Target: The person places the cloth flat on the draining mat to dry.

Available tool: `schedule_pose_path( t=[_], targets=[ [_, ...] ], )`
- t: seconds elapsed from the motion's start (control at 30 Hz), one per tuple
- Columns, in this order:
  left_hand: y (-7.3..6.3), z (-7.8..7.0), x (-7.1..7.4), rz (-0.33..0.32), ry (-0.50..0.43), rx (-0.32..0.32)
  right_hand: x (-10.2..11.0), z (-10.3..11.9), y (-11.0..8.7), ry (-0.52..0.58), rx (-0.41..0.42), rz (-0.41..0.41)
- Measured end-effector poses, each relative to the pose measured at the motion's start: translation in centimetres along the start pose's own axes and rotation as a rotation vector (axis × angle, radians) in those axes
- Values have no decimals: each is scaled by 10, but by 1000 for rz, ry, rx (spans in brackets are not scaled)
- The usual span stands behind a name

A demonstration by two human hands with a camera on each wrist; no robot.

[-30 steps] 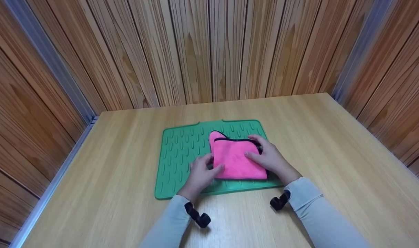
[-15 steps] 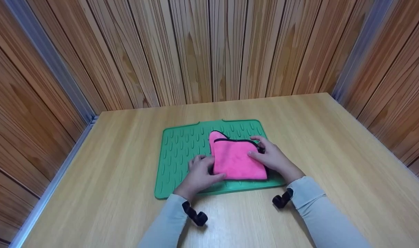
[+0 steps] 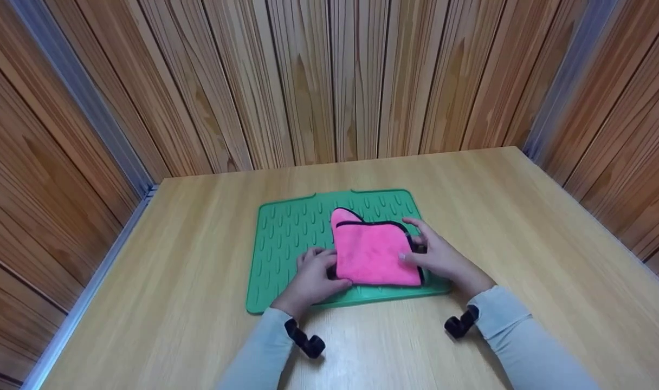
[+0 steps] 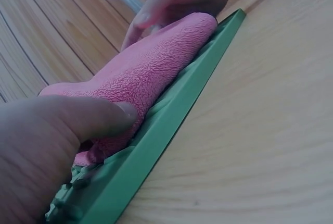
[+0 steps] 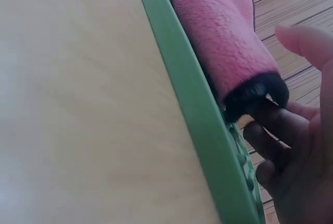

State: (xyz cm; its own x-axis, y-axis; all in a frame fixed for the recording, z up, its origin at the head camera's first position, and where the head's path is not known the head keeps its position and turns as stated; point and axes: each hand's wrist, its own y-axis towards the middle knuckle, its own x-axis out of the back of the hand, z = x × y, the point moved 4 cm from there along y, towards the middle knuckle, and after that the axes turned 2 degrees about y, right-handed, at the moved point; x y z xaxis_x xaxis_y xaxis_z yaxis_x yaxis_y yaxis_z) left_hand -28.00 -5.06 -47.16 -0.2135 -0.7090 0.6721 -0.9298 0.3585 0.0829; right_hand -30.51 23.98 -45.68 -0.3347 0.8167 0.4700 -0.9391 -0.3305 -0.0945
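A folded pink towel (image 3: 373,252) with black edging lies on a green ribbed mat (image 3: 280,260). One pink corner sticks out past the fold at its far left. My left hand (image 3: 314,276) holds the towel's near left corner; in the left wrist view the thumb (image 4: 117,117) presses on the fold, and the other fingertips are hidden. At the opposite side is my right hand (image 3: 443,257). Its fingers touch the rolled black edge (image 5: 255,94) in the right wrist view, while its thumb (image 5: 296,41) stands apart from the cloth.
The mat lies on a wooden table (image 3: 199,260), its near rim close to both wrists. Wood-panelled walls (image 3: 308,81) enclose the table at the back and sides. A black strap mount (image 3: 308,341) hangs at each wrist.
My right hand has drawn back to the right, its thumb leaving the towel's top. My left thumb has slid down toward the near left corner. The towel has barely moved.
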Motion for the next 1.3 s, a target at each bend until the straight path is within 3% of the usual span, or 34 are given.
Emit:
schedule_pose_path(
  t=[0.07,0.2,0.4,0.57,0.7,1.0,1.13,1.3],
  targets=[
    [0,-1,-1,1,21,-35,-1,-3,-3,-12,7,26],
    [0,0,-1,-8,29,-48,-4,-5,-5,-34,26,44],
    [0,-1,0,-50,-9,-66,-2,-7,-3,41,81,58],
    [-3,-1,1,-90,-70,-18,2,-6,-4,172,97,68],
    [-3,-3,1,-109,-96,8,4,-4,-5,202,72,59],
    [-2,-3,1,-144,-137,22,0,-3,-4,141,44,59],
    [-3,-1,2,-107,-117,35,-1,0,-3,29,64,36],
    [-4,3,7,-39,-19,-15,-1,4,-2,-131,120,-32]
  ],
)
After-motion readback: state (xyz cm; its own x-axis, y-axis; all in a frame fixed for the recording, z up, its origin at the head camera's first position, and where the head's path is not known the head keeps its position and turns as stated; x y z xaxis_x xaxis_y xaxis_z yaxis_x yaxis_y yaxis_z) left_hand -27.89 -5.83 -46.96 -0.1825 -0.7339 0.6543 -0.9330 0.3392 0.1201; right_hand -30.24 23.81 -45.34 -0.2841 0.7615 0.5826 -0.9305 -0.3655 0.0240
